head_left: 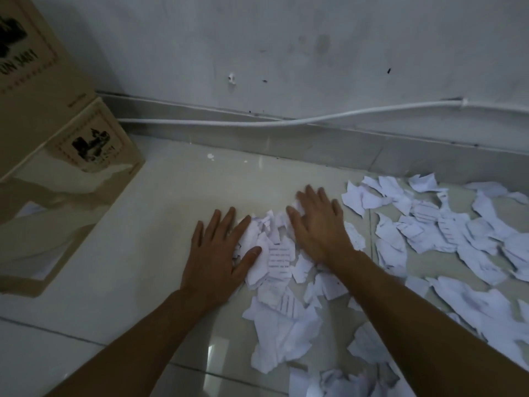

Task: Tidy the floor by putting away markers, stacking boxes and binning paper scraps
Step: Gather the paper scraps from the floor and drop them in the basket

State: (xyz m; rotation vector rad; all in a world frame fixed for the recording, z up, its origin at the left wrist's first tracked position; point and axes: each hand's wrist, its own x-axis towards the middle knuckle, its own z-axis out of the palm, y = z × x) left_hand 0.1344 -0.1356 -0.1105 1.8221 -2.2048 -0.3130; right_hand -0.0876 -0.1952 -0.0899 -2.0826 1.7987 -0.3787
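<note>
On the glossy tiled floor (160, 213), with two cardboard boxes (37, 81) sitting stacked against the wall at your far left, you are facing a wide scatter of torn paper scraps (446, 224) lying to your right. It is spreading from the skirting board back toward you. A smaller heap of scraps (272, 247) is sitting directly between your hands, trailing down toward your body. Your left hand (217, 253) is lying palm down with straight fingers, its thumb touching the heap's left edge and gripping nothing. Your right hand (317, 224) is resting flat and spread on the heap's right side, also holding nothing. That hand is nearer to the big scatter, so the next sweep is probably falling to it, drawing leftward. No bin or markers are showing.
</note>
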